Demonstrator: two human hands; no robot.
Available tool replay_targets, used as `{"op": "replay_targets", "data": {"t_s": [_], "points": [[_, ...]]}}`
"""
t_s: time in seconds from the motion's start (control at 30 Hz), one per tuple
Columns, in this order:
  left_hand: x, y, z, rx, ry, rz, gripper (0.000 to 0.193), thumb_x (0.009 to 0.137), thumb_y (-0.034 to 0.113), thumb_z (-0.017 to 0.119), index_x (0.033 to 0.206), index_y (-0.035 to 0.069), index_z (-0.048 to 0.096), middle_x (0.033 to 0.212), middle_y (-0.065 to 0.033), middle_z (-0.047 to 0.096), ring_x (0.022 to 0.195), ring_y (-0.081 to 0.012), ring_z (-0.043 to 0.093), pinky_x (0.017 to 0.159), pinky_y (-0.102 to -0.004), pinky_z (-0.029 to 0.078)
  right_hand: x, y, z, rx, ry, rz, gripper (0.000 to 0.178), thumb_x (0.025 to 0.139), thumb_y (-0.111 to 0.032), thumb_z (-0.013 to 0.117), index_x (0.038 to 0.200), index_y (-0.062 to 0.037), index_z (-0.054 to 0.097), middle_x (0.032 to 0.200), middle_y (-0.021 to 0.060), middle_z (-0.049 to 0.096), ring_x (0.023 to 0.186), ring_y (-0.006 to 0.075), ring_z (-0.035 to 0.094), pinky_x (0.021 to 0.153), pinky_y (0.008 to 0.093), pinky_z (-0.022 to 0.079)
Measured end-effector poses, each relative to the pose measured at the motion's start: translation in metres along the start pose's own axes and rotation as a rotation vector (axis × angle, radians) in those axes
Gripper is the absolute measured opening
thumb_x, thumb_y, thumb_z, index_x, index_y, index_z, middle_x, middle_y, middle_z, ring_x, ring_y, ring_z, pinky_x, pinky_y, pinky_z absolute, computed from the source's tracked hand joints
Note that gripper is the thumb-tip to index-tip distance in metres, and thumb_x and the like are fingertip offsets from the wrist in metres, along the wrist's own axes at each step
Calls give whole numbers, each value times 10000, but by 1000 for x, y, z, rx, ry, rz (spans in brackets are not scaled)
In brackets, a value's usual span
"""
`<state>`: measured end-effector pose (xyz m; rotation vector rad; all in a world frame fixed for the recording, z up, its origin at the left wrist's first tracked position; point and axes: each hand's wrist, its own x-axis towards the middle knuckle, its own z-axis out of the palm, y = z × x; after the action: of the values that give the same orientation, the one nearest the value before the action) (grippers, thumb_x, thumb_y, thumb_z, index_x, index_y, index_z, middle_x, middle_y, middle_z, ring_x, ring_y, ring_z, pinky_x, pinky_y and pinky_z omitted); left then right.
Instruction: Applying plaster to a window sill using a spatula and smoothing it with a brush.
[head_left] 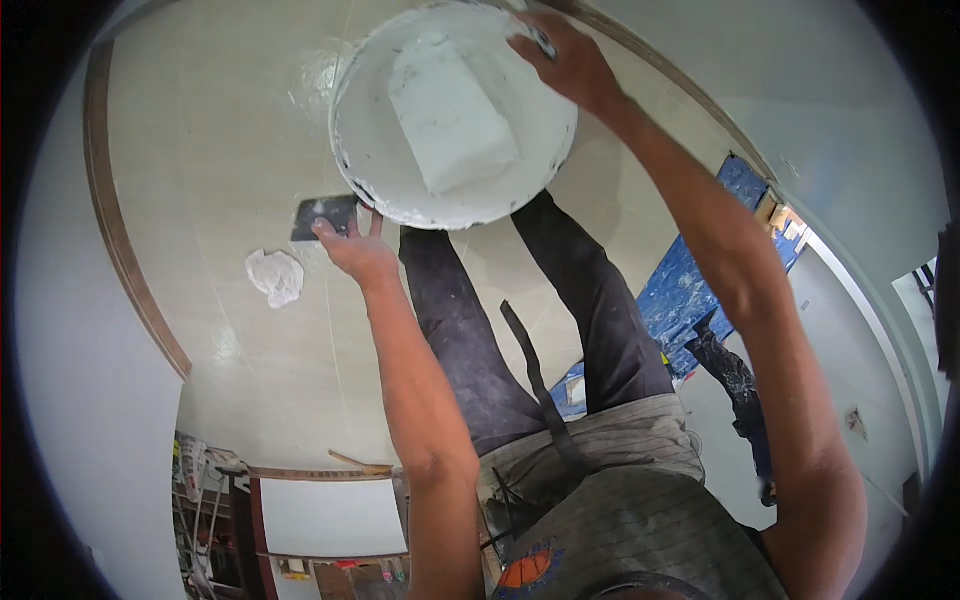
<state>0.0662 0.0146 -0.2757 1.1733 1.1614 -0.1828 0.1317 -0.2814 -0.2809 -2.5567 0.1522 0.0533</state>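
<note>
A wide, round white bucket (pixel 357 165) is held out in front of my legs, its rim smeared with white paste. Inside it lies a thick white slab-like mass (pixel 450 120). My right hand (pixel 572 65) grips the bucket's far right rim; a small greyish thing shows by its fingers, too unclear to name. At the near left side, my left hand (pixel 358 250) holds a scraper with a dark rectangular blade (pixel 322 217), thumb against the blade. Its other fingers reach up beside the bucket wall, partly hidden.
On the tiled floor (pixel 270 380) left of me lies a crumpled white patch (pixel 275 277), cloth or paste. A paste-stained blue sheet (pixel 690 275) spreads to the right. Brown skirting (pixel 105 200) edges the walls. Shelving (pixel 205 510) and a white panel (pixel 333 517) stand at lower left.
</note>
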Motion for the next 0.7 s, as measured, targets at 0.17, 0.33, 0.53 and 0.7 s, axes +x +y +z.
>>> {"op": "replay_targets", "data": {"t_s": [0.17,0.33,0.53,0.7], "points": [[-3,-22,-17,6,52,-178,645,876,463,273,1355,75,83,1416,-57,67,1274,-310,150,991,-531,189,-67,5,-22,121,-34,301,334,826,-268,544,1076,-50,506,1003,154,568,898,283,575,765,326,443],[6,-35,-2,-18,-68,-164,627,885,461,251,1354,71,105,1409,-62,107,1274,-293,149,1025,-457,168,-127,-1,-26,243,31,520,331,828,-242,537,1062,-13,496,1030,176,550,934,315,546,787,347,431],[2,-33,8,47,-83,-127,608,892,446,245,1348,59,136,1381,-99,178,1248,-289,214,1028,-400,195,-156,-12,-21,325,85,715,332,835,-227,528,1095,-25,484,1039,176,547,968,303,537,821,339,412],[11,-39,-5,-27,-130,-162,598,895,432,261,1342,49,157,1359,-108,219,1232,-286,244,1020,-401,215,-157,-13,-18,343,82,737,340,853,-221,495,1143,-46,462,1037,162,560,939,225,549,826,305,402]]}}
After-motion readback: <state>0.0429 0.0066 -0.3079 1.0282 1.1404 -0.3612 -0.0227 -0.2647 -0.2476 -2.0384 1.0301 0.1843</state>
